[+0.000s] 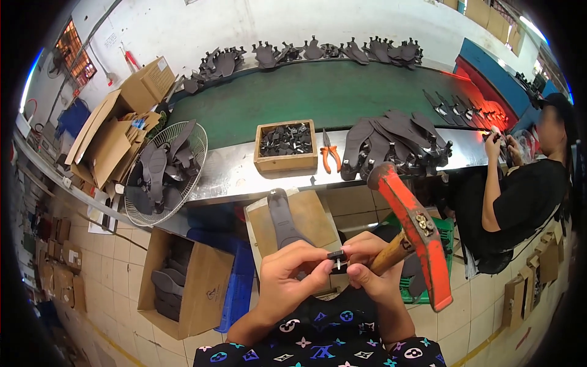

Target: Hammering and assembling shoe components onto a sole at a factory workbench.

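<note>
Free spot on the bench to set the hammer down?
Bare metal ledge between fan guard and wooden box; open green belt behind. Right of the pliers, soles pile crowds it. Hammer is in the right hand.

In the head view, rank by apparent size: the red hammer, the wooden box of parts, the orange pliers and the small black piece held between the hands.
1. red hammer, enlarged by nearness to the camera
2. wooden box
3. orange pliers
4. small black piece
</note>
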The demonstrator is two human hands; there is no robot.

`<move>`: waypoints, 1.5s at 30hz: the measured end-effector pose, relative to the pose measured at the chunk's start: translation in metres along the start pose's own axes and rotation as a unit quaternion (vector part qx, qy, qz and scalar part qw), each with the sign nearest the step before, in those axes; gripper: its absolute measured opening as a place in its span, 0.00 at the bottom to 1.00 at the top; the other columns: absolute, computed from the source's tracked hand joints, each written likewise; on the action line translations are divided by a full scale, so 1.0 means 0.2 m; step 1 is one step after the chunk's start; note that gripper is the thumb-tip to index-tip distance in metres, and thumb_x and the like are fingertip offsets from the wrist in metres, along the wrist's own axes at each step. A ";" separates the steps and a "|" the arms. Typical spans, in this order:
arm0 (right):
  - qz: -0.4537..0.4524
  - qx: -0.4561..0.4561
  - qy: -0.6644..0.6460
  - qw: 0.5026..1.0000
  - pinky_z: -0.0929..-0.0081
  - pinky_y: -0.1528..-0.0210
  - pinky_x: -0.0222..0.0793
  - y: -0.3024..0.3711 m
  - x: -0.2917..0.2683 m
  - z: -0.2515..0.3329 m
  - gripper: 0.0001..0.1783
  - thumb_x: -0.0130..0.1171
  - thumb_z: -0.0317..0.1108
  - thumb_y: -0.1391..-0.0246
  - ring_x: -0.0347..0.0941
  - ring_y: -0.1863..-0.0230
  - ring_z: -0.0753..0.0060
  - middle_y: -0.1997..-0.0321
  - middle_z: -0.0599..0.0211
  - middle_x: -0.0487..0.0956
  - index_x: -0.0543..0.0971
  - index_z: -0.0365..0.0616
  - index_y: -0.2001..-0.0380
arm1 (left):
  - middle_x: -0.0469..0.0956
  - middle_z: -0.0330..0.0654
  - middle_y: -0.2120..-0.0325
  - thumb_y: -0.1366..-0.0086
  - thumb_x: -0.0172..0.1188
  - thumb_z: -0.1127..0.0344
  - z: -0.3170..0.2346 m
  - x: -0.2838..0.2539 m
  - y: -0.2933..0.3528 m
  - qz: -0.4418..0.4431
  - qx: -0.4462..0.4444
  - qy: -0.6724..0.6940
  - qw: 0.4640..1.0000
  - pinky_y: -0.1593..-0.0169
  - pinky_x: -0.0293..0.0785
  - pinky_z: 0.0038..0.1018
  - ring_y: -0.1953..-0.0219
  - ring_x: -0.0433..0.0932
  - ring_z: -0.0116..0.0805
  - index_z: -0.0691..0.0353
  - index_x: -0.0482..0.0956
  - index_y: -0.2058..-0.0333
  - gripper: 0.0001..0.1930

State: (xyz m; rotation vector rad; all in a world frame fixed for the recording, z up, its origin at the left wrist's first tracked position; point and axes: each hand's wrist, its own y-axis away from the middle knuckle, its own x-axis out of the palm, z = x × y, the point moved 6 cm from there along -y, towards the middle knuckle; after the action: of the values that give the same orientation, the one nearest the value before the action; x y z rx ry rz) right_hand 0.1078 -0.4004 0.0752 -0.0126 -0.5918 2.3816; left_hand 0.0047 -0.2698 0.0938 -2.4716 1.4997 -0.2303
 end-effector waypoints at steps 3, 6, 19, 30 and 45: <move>-0.004 0.053 -0.061 0.997 0.87 0.81 0.62 0.00 0.02 -0.04 0.18 0.69 0.33 0.44 0.69 0.81 0.83 0.60 0.56 0.77 0.79 0.32 0.54 | 0.79 0.41 0.71 0.43 0.68 0.79 -0.07 0.00 0.02 -0.017 0.113 -0.197 0.974 0.73 0.72 0.20 0.75 0.76 0.26 0.68 0.83 0.61 0.10; 0.009 0.055 -0.078 0.995 0.87 0.82 0.61 -0.02 0.04 -0.05 0.18 0.69 0.32 0.44 0.69 0.81 0.83 0.61 0.55 0.78 0.79 0.32 0.55 | 0.77 0.41 0.72 0.47 0.68 0.80 -0.13 0.02 0.03 -0.020 0.239 -0.271 0.932 0.74 0.73 0.25 0.77 0.76 0.31 0.67 0.83 0.61 0.12; 0.105 0.194 0.138 0.966 0.83 0.72 0.64 -0.20 0.09 -0.38 0.15 0.69 0.38 0.44 0.68 0.74 0.88 0.76 0.73 0.79 0.82 0.34 0.64 | 0.77 0.44 0.68 0.46 0.69 0.76 0.27 -0.29 -0.09 0.023 0.232 -0.351 0.907 0.62 0.74 0.32 0.65 0.78 0.43 0.64 0.80 0.64 0.10; -0.073 0.086 -0.106 0.988 0.82 0.85 0.56 -0.06 -0.12 -0.54 0.09 0.57 0.31 0.36 0.59 0.88 0.84 0.85 0.76 0.66 0.76 0.36 0.68 | 0.77 0.48 0.70 0.38 0.63 0.72 0.61 -0.66 -0.30 -0.203 0.088 -0.377 0.899 0.65 0.75 0.37 0.70 0.77 0.45 0.65 0.80 0.65 0.04; -0.142 0.053 0.039 0.988 0.85 0.85 0.54 0.16 -0.25 -0.25 0.07 0.58 0.28 0.37 0.60 0.87 0.87 0.85 0.74 0.69 0.80 0.35 0.65 | 0.84 0.56 0.67 0.46 0.61 0.75 0.92 -0.41 -1.03 0.133 -0.003 -0.688 0.713 0.60 0.82 0.42 0.63 0.85 0.52 0.68 0.86 0.70 0.07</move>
State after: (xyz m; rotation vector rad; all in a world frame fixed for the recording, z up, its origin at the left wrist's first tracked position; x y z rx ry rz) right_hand 0.1349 -0.4332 0.0094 0.0232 -0.3991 2.1207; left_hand 0.1883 -0.0829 -0.0254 -1.4603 0.9811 1.3451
